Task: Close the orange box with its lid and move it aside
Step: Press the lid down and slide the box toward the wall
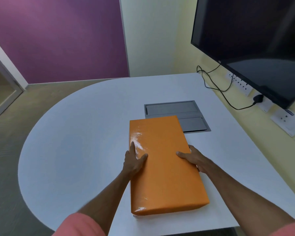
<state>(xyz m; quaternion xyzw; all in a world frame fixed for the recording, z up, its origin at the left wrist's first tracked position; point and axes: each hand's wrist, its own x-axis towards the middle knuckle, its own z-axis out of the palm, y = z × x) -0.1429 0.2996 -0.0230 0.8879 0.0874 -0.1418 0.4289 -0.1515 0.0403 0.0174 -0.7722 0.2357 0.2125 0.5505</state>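
Observation:
The orange box lies on the white table, long side pointing away from me, with its glossy orange lid on top covering it. My left hand grips the box's left edge, thumb and fingers resting on the lid. My right hand clasps the right edge, thumb on the lid and fingers wrapped down the side. Both hands hold the box around its middle. The box's inside is hidden.
A grey recessed cable hatch sits in the table just behind the box, partly covered by it. A black monitor hangs on the right wall, with black cables and wall sockets below it.

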